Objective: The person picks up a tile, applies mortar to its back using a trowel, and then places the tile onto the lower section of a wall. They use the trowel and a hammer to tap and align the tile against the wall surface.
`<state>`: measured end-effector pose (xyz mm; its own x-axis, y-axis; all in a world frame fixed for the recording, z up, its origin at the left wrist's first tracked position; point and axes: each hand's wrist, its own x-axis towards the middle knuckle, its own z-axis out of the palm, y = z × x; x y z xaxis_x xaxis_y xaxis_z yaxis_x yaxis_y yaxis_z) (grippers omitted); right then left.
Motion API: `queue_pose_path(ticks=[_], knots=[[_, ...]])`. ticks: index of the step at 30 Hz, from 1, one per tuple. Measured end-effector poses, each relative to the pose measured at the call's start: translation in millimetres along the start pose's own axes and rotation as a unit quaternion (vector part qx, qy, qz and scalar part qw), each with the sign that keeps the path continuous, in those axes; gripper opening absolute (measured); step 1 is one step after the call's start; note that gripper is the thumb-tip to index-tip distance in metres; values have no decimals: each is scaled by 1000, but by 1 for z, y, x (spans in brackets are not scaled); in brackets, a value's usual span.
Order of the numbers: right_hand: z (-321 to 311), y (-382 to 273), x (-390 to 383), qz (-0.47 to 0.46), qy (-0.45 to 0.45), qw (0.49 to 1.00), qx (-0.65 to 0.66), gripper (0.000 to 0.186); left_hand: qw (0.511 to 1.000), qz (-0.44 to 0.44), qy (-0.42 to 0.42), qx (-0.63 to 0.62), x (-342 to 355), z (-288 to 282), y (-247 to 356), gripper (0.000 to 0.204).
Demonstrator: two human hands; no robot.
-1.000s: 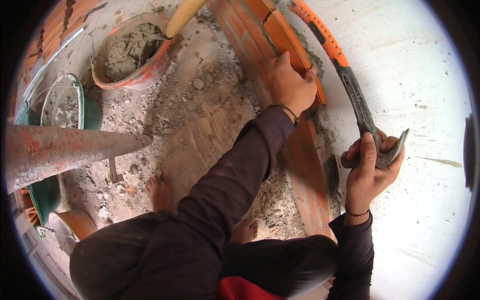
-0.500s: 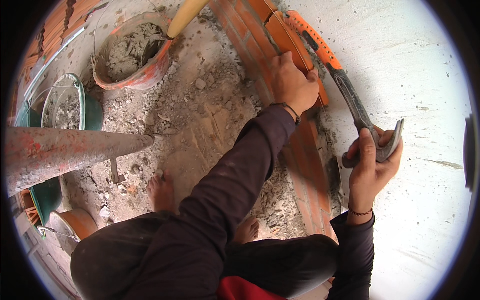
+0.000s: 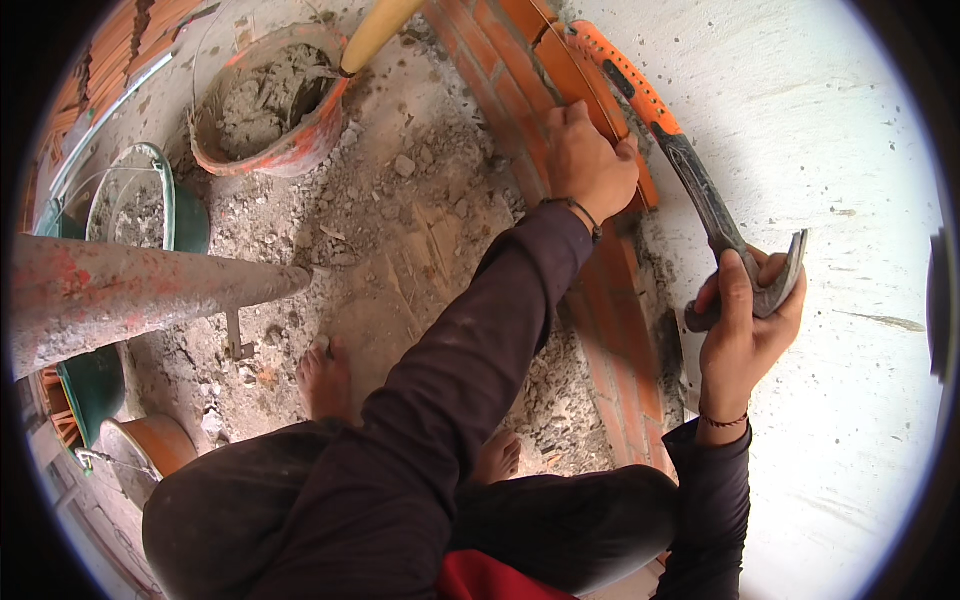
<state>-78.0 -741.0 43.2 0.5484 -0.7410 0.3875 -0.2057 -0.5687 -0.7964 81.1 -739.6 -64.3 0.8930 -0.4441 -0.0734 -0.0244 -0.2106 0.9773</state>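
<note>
My left hand reaches out over the low brick wall, its fingers curled over an orange brick at the top course. Along that brick runs a thin string line. My right hand is closed round the metal head of a claw hammer. The hammer's orange and black handle points away from me, beside the brick, and its claw sticks out above my fingers. Part of the brick is hidden under my left hand.
An orange bucket of mortar stands at the far left, a yellow wooden handle by its rim. Nearer are a green bucket, a mortar-stained pole and another orange bucket. A white wall rises on the right.
Almost nothing differs. Both hands keep their grips in nearly the same place, and the view has shifted slightly.
</note>
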Motion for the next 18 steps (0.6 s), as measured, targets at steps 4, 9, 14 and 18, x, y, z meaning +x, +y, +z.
queue_pose_path(ticks=[4,9,14,18], knots=[[0,-4,-1,12,-6,1000,-1,25,1000,-7,-14,-10,-2,1,1,70],[-8,-6,-2,-19,25,999,0,25,999,43,2,-10,2,6,-15,73],[-25,-16,-12,-41,47,998,21,21,965,219,136,51,40,-4,-52,72],[-35,-19,-21,-27,48,998,8,22,988,121,43,-86,72,-9,-47,71]])
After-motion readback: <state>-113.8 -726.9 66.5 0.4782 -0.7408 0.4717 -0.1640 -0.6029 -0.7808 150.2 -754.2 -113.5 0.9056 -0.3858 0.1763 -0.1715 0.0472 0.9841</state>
